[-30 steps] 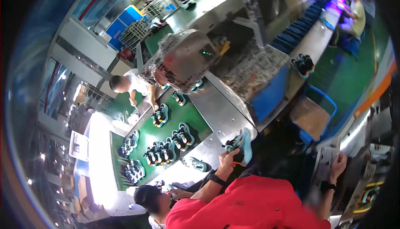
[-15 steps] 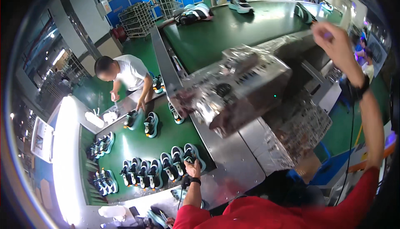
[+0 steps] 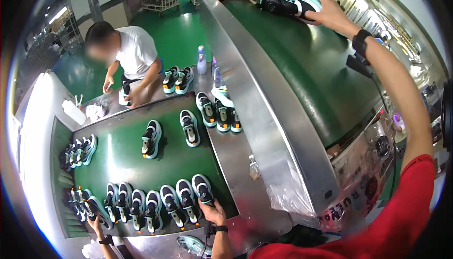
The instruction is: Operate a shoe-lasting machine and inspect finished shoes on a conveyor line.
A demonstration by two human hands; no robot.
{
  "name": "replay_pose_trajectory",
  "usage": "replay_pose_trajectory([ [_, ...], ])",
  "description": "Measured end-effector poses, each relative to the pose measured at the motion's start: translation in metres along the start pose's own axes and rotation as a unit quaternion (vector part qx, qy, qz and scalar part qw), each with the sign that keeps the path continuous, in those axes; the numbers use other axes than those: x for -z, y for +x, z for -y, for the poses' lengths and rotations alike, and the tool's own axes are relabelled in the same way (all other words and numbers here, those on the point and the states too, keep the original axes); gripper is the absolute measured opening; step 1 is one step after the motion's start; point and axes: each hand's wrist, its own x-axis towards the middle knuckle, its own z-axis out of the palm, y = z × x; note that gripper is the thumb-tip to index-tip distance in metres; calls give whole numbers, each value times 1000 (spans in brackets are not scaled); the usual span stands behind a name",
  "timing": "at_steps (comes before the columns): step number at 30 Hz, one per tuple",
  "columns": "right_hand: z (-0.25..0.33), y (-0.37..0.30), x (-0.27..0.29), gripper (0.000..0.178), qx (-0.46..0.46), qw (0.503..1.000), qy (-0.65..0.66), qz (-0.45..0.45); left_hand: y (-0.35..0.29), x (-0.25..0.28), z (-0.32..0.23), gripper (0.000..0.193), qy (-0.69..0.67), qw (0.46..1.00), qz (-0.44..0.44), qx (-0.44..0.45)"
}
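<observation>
My right hand (image 3: 328,14) is stretched out to the far side of the raised green belt. It grips a black, white and mint sneaker (image 3: 285,2) lying on its side, thumb and fingers around one end. My left hand (image 3: 214,213) is down at the lower green belt, its fingers closed on the collar end of a black and white sneaker (image 3: 203,187). That shoe is the rightmost of a row of sneakers (image 3: 153,209) standing upright side by side. Two more sneakers, one of them a dark shoe (image 3: 190,128), stand apart farther up the belt.
Between the belts runs a metal guard (image 3: 264,89). Across the lower belt, a person in white (image 3: 137,46) handles a sneaker. Another person's hand (image 3: 96,223) holds a shoe at lower left. Bottles (image 3: 202,61) and more sneakers line the far ledge. Crumpled plastic film (image 3: 292,200) hangs by the guard's end.
My view has turned toward the belts. My right hand, raised and blurred before, now holds a sneaker on the upper belt. My left hand stays at the rightmost sneaker. Another person's hand has appeared.
</observation>
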Motion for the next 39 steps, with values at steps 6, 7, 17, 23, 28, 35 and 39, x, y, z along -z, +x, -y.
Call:
replay_pose_trajectory([
  [6, 19, -31, 42, 63, -42, 998, -3, -46, -2, 5, -9, 73, -7, 1000, 17, 10],
  [7, 12, -36, 62, 60, -34, 997, 9, -71, 1, 0, 1, 73, 7, 1000, 7, -9],
  [17, 40, -286, 282, 26, -115, 925, 202, -302, -81, 61, -67, 66, -192, 905, 237, -295],
  [23, 71, -477, 331, 27, -201, 899, 215, -325, -296, 122, -241, 76, -362, 289, 886, 4],
  [28, 101, -654, 335, 34, -273, 872, 176, -367, -452, 165, -302, 75, -213, 99, 956, 174],
  [35, 232, -894, 309, 63, -424, 658, 257, -567, -594, 162, -196, 51, -117, 102, 970, 188],
  [39, 296, -978, 292, 64, -549, 541, 203, -604, -685, 197, -138, 54, -76, 160, 984, -32],
])
